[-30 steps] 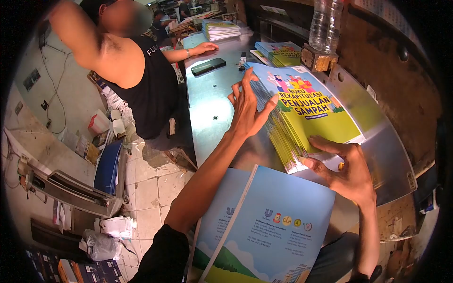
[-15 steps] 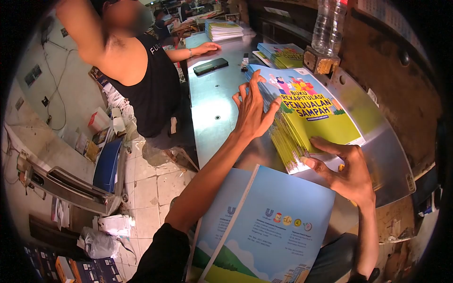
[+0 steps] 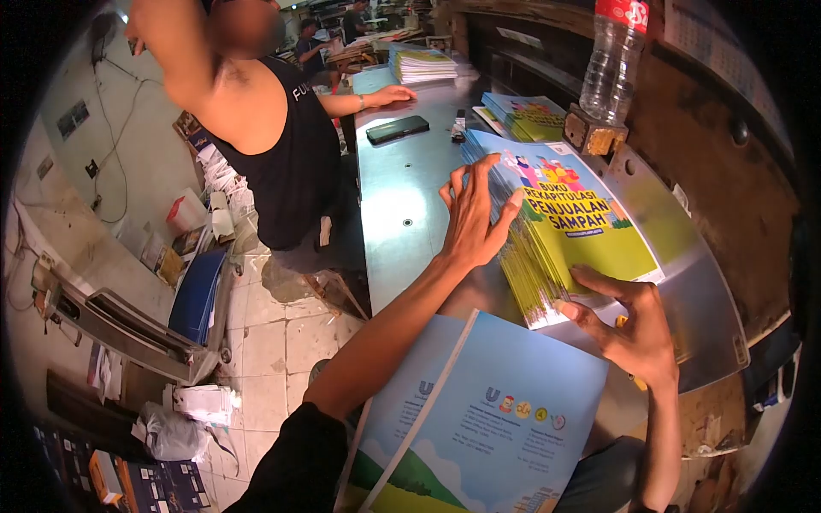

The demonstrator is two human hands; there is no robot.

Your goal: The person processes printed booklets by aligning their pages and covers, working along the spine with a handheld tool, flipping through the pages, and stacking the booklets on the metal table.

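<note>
A thick stack of booklets [image 3: 590, 248] with a blue and yellow-green cover lies on the metal table. My left hand [image 3: 472, 218] rests along the stack's left edge, its fingers bent but spread apart. At the near corner of the stack is my right hand [image 3: 629, 321], with its thumb at the edge and its forefinger on the cover; the fingers pinch the corner. Nearer to me, blue booklets [image 3: 505, 376] with logos and green hills on their back covers lie below both hands, over my lap.
The metal table [image 3: 385, 256] holds a dark phone [image 3: 398, 129], a small black item [image 3: 459, 125] and further booklet stacks [image 3: 422, 64] [image 3: 526, 117]. A plastic bottle [image 3: 609, 77] stands on a block at the right. A person in a black top [image 3: 299, 171] stands at the left.
The view has shifted, so the table and stack appear slightly lower and further right. Both hands stay at the stack in nearly the same pose.
</note>
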